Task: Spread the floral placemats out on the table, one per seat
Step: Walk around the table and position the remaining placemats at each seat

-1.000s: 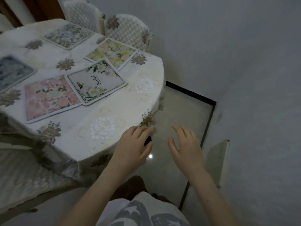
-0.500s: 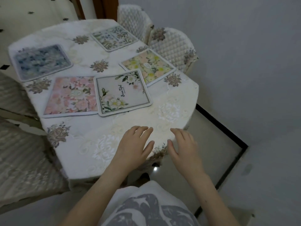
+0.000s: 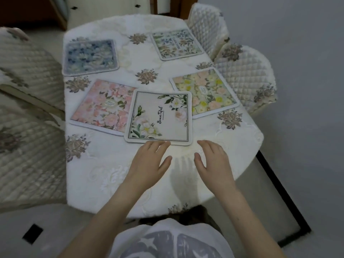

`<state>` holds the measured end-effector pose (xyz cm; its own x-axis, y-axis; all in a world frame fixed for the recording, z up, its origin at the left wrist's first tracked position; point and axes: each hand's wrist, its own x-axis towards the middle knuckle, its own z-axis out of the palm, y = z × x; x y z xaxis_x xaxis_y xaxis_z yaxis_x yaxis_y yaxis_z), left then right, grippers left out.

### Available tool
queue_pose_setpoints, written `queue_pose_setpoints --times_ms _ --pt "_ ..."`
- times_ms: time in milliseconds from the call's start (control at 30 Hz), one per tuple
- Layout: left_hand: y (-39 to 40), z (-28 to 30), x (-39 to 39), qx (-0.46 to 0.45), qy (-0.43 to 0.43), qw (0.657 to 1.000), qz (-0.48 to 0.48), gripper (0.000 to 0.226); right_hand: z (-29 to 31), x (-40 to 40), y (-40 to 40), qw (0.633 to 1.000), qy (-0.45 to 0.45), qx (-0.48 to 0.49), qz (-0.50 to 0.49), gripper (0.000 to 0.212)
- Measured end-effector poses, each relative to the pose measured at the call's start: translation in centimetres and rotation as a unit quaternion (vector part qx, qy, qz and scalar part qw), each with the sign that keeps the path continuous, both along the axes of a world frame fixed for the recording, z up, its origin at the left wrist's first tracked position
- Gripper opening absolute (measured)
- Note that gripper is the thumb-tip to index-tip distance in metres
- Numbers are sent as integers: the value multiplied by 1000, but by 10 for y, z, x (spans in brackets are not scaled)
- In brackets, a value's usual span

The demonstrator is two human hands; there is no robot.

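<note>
Several floral placemats lie on the white tablecloth (image 3: 104, 164). A cream mat with the word "Beautiful" (image 3: 160, 118) sits nearest me, overlapping the corner of a pink mat (image 3: 100, 107) and a yellow-green mat (image 3: 206, 90). A blue mat (image 3: 90, 56) lies far left and a pale green-blue mat (image 3: 176, 43) far right. My left hand (image 3: 149, 161) hovers open just below the cream mat's near edge, fingertips at its border. My right hand (image 3: 214, 161) is open beside it over bare cloth, holding nothing.
Quilted chair backs stand at the right (image 3: 243, 75) and far right (image 3: 206, 25), with more cushioned seating at the left (image 3: 28, 112). The table's rounded right edge (image 3: 260, 138) drops to a tiled floor with a black line (image 3: 279, 192).
The view has swung left onto the table. Both hands moved forward from the table's edge over the cloth, up to the cream mat's near edge.
</note>
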<state>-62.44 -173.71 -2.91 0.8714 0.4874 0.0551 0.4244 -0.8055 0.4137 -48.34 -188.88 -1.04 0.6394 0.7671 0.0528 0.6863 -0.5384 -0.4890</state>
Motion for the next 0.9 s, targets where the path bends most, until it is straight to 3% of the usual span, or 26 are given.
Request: queue_pose_setpoints --times_ms 167,333,667,900 --pt "26 -18 26 -22 3 996 87 42 -19 50 41 997 6 -4 78 36" --pt "75 -58 43 -93 42 973 205 50 -56 90 91 990 29 -81 115 39" --pt "125 -116 54 -129 102 916 367 68 -120 109 144 975 88 -205 27 42" --pt "125 -122 56 -118 111 907 388 77 -132 110 148 979 82 -188 7 41"
